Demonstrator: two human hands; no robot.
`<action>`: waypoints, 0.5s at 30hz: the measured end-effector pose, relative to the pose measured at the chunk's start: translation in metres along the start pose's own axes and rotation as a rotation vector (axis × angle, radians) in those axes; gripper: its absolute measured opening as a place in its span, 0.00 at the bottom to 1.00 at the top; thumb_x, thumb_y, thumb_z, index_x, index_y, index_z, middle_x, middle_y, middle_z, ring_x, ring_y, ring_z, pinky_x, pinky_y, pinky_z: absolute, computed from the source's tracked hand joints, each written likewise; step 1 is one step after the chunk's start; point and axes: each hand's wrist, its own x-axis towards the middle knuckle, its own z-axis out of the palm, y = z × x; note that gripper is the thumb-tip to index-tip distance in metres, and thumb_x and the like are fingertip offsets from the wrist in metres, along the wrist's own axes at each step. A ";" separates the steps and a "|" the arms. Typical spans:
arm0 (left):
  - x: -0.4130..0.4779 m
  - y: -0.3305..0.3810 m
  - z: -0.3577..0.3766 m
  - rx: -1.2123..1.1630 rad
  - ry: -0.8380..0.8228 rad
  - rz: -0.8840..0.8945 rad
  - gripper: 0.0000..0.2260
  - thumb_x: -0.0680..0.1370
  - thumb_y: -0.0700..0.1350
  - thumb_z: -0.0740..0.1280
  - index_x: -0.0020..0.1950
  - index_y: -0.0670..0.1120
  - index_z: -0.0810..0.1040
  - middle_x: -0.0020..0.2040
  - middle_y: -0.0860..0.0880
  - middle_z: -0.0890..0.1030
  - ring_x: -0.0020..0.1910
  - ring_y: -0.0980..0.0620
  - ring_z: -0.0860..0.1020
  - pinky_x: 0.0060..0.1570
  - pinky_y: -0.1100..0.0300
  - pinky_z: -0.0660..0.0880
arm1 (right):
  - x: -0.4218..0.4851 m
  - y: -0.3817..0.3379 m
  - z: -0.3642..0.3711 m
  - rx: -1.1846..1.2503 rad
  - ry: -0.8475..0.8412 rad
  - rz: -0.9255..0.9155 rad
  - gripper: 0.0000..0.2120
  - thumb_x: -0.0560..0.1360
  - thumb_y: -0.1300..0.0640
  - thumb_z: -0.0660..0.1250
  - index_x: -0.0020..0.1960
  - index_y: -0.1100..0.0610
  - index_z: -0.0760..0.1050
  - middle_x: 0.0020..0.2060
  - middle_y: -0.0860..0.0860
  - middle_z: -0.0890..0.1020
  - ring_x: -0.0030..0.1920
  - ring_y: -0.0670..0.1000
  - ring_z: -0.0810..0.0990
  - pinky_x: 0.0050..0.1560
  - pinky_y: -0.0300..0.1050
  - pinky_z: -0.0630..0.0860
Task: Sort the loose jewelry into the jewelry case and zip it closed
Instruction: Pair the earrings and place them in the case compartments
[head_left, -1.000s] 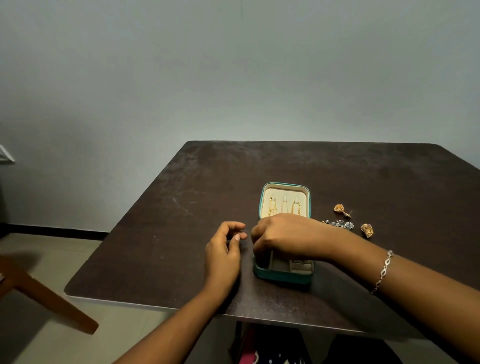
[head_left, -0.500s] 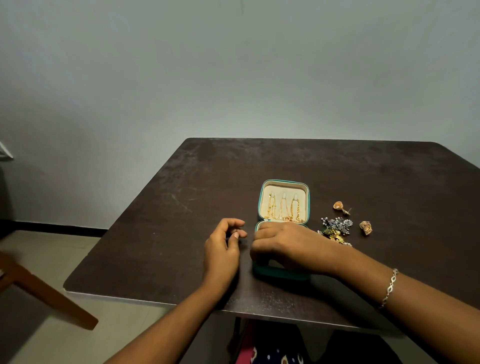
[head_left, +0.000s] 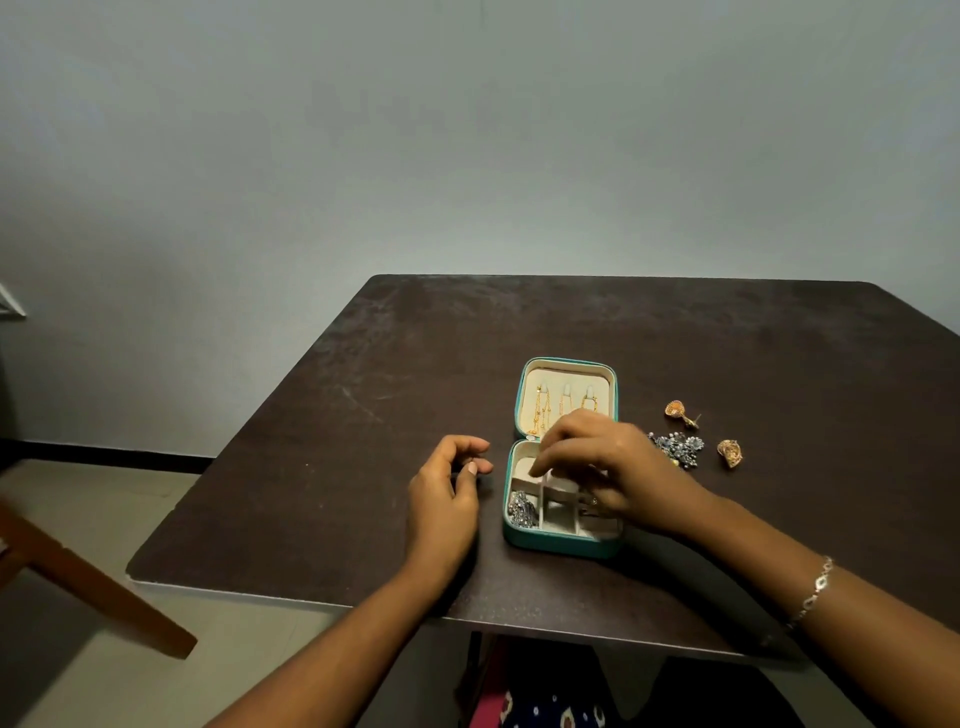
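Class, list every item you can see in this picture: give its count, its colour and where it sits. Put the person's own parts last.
Table: one, dark brown, centre of view.
Jewelry case: one, teal outside and cream inside, open on the table.
Gold chains: several, hung in the case lid.
Silver jewelry: one cluster, in the case's near-left compartment.
Silver cluster: one, loose on the table right of the case.
Gold earrings: two, loose on the table, right of the case.
Wooden chair leg: one, brown, lower left.
Bracelet: one, silver, on the right wrist.
Left hand: one, curled, left of the case.
Right hand: one, over the case's compartments.
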 end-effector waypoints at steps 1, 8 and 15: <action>0.000 0.000 0.000 0.003 0.002 0.006 0.11 0.77 0.33 0.60 0.48 0.48 0.77 0.40 0.53 0.81 0.43 0.61 0.78 0.44 0.66 0.74 | -0.005 0.001 -0.006 -0.007 0.048 0.026 0.10 0.69 0.68 0.64 0.46 0.58 0.81 0.41 0.53 0.80 0.44 0.45 0.73 0.44 0.36 0.70; -0.003 0.003 0.001 0.070 0.021 0.107 0.08 0.76 0.36 0.64 0.47 0.49 0.77 0.43 0.55 0.80 0.43 0.56 0.78 0.41 0.66 0.73 | -0.068 0.008 -0.032 -0.186 0.100 0.034 0.10 0.77 0.52 0.57 0.50 0.53 0.75 0.42 0.51 0.79 0.45 0.45 0.74 0.43 0.38 0.73; -0.003 0.001 0.002 0.143 0.037 0.203 0.07 0.76 0.37 0.63 0.48 0.47 0.78 0.45 0.52 0.80 0.42 0.54 0.78 0.40 0.58 0.76 | -0.126 0.026 -0.035 -0.168 0.291 0.292 0.11 0.75 0.50 0.60 0.44 0.54 0.78 0.41 0.45 0.77 0.43 0.45 0.75 0.44 0.36 0.71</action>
